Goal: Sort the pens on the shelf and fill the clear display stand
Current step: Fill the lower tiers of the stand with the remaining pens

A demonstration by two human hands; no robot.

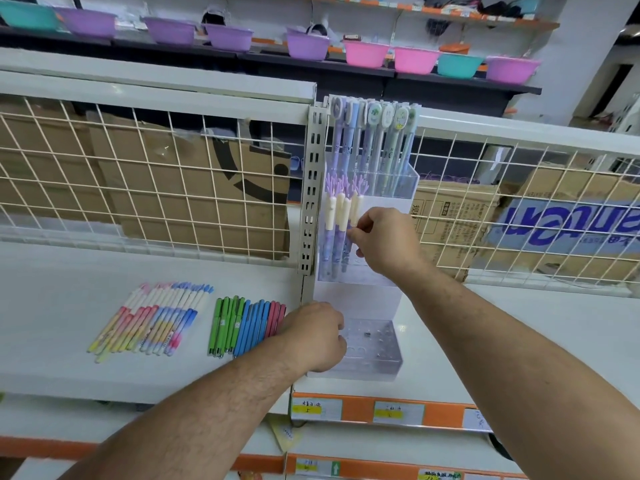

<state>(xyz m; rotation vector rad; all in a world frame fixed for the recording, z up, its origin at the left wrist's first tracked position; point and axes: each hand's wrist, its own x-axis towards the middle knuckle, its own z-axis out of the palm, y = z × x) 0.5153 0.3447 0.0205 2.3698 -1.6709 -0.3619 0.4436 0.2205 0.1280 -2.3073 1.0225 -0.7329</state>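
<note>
A shop aisle: a white metal shelf [69,306] backed by a white wire grid [173,188], with brown cardboard boxes [156,168] behind it and coloured plastic basins [304,43] racked at twelve o'clock.

At the view's centre stands the clear acrylic stepped display stand [384,344], beside a slotted upright. Its top tier is full of pastel pens with cartoon clips [374,140]. The middle tier holds a short row of lilac pens with cream caps [330,216] at its nine o'clock end. The bottom tier's holes look empty.

The right hand [388,240] pinches the rightmost lilac pen [346,252] between thumb and fingertips, the pen upright with its tip down in the middle tier. The left hand [311,336], at seven o'clock of the stand, curls its fingers round the bottom tier's left edge, apparently to steady it.

This step likely goes best if the pen is fed straight down into the next free hole, beside its neighbour, and released only once seated.

At nine o'clock of the left hand lie sorted pastel gradient pens [152,317] and slim green, blue and red pens [246,323], probably the next stock.
</note>
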